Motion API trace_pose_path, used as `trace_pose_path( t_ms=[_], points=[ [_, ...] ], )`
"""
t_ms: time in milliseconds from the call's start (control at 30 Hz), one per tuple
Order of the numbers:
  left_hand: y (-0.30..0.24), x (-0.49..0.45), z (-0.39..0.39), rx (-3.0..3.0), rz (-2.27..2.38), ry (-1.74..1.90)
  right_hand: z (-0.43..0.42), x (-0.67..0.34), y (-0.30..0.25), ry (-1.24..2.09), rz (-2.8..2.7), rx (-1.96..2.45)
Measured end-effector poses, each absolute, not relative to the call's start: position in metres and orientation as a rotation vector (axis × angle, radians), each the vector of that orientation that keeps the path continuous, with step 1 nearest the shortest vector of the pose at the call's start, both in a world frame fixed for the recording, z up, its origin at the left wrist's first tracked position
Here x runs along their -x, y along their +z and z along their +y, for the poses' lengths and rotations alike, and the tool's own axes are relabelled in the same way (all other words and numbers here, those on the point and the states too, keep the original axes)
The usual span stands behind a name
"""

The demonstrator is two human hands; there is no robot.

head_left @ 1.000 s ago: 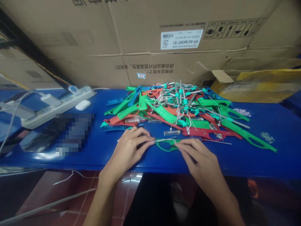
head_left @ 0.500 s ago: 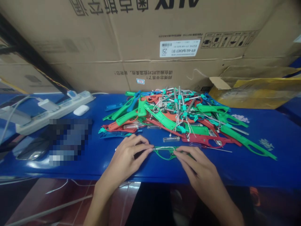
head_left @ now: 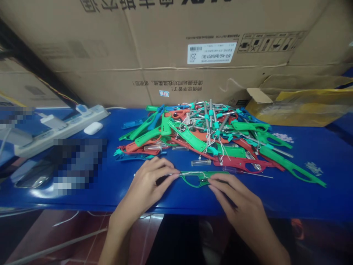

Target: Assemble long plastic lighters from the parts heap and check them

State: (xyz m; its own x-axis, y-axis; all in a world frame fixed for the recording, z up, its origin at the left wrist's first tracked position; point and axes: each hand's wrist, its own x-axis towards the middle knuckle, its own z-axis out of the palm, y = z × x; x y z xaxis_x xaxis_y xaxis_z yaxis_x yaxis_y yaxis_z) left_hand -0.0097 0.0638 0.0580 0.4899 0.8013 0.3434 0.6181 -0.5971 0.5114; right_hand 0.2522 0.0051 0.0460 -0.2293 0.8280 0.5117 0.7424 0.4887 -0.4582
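A green lighter shell half (head_left: pixel 194 183) lies in front of me with its ring-shaped trigger guard toward me. White wire (head_left: pixel 193 173) runs along its inside. My left hand (head_left: pixel 151 180) pinches the shell's left end, where a thin dark rod shows beneath the fingers. At the other side of the guard, my right hand (head_left: pixel 234 187) has thumb and forefinger closed at a small black part (head_left: pixel 204 180) inside the shell. The fingertips hide part of it. Just beyond lies a heap of red, green, orange and blue lighter shells (head_left: pixel 193 138) with metal tubes and wires.
A large cardboard box (head_left: pixel 165 48) backs the blue table (head_left: pixel 116 198). To the left are a power strip (head_left: pixel 63 127), a white earphone case (head_left: pixel 93 127) and a dark phone (head_left: pixel 35 176). Small pale parts (head_left: pixel 313 168) and a yellow-taped carton (head_left: pixel 300 106) are on the right.
My right hand has shifted slightly to the right, exposing more of the black part and the shell's upper edge. My left hand keeps its pinch in the same place.
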Motion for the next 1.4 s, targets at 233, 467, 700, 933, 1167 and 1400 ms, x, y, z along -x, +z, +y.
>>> trace_pose_path(
  t_ms=[233,467,700,933,1167,1400],
  points=[
    [0.059,0.009,0.064,-2.390,1.183,0.821,0.005,-0.250,0.043,0.091,-1.993,1.317],
    [0.061,0.007,0.064,-2.388,1.186,0.809,0.004,-0.246,0.048,0.113,-2.030,1.334],
    [0.064,0.006,0.061,-2.405,1.210,0.794,0.005,-0.245,0.046,0.098,-1.875,1.335],
    [0.065,0.005,0.059,-2.394,1.218,0.802,0.003,-0.244,0.048,0.054,-1.721,1.316],
    [0.066,0.006,0.058,-2.380,1.234,0.885,0.005,-0.248,0.052,0.213,-1.697,1.336],
    [0.071,-0.010,0.061,-2.530,1.153,0.859,0.008,-0.248,0.049,0.324,-1.804,1.320]
  ],
)
